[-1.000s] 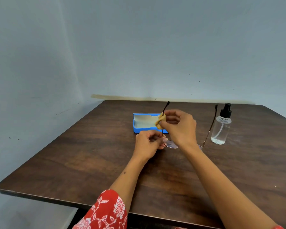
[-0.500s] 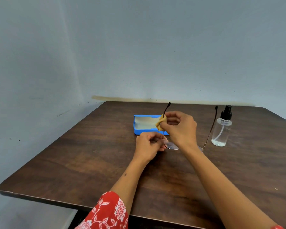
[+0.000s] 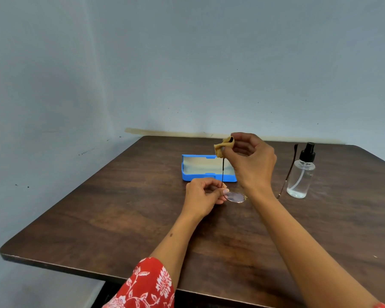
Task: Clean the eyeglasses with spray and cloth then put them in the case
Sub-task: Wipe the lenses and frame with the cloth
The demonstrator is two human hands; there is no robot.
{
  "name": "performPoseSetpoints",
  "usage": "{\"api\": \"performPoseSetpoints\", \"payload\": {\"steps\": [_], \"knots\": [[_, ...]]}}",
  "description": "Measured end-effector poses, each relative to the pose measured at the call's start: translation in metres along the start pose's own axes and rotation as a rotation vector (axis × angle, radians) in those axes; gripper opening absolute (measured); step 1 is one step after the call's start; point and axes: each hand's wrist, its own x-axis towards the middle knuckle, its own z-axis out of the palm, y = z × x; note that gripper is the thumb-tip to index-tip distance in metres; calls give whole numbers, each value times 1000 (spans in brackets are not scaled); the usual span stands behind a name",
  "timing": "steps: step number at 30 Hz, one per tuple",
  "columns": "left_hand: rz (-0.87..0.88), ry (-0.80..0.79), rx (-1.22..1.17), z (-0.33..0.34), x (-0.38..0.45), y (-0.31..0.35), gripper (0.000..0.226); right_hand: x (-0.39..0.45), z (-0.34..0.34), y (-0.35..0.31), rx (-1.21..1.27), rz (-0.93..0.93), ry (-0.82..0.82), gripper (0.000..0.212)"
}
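Thin-rimmed eyeglasses (image 3: 235,197) sit low over the table with both temple arms pointing up. My left hand (image 3: 203,195) pinches the frame at the left hinge. My right hand (image 3: 251,161) pinches a tan cloth (image 3: 223,146) around the top of the left temple arm, above the case. The other temple arm stands up beside the spray bottle; my right wrist hides the right lens. An open blue case (image 3: 206,167) with a pale lining lies behind my hands. A clear spray bottle (image 3: 301,174) with a black pump stands to the right.
Everything rests on a dark wooden table (image 3: 125,218) pushed against a grey wall corner. The table's front edge runs close to my body. My left arm has a red floral sleeve (image 3: 147,285).
My right hand has slid the cloth up the temple arm, from mid-arm to its tip. My left hand and the glasses have stayed put.
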Motion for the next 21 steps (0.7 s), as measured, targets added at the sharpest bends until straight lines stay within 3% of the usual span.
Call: {"api": "performPoseSetpoints", "payload": {"steps": [21], "knots": [[-8,30,46,0,0,-1,6,-2,-20,-20,184,8,74,26]]}}
